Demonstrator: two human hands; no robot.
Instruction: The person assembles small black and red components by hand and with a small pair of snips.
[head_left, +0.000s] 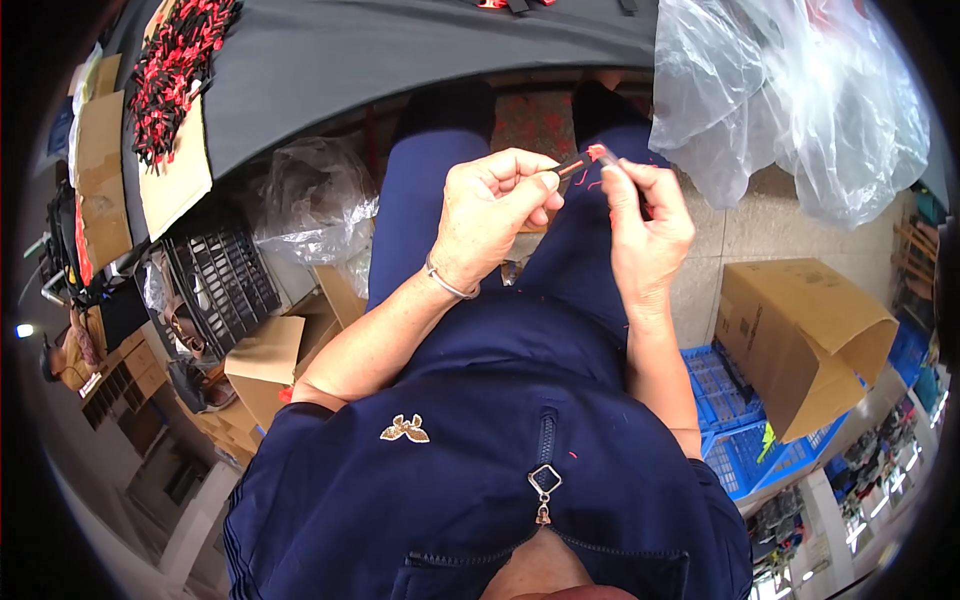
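My left hand (495, 215), a bangle on its wrist, pinches a small narrow black strip with red on it (572, 166) between thumb and forefinger. The strip points to the right, and its red end (597, 152) meets the fingertips of my right hand (652, 225). My right hand is closed, thumb against bent fingers; what it grips at that end is blurred and too small to name. Thin red scraps (594, 184) show just below the strip, over my dark blue trouser leg.
A dark-covered table (400, 60) spans the far side, with a heap of black and red pieces (180, 75) on cardboard at left. Clear plastic sheeting (790, 100) hangs at right. An open carton (790, 340) sits on blue crates (730, 400); a black crate (215, 270) stands left.
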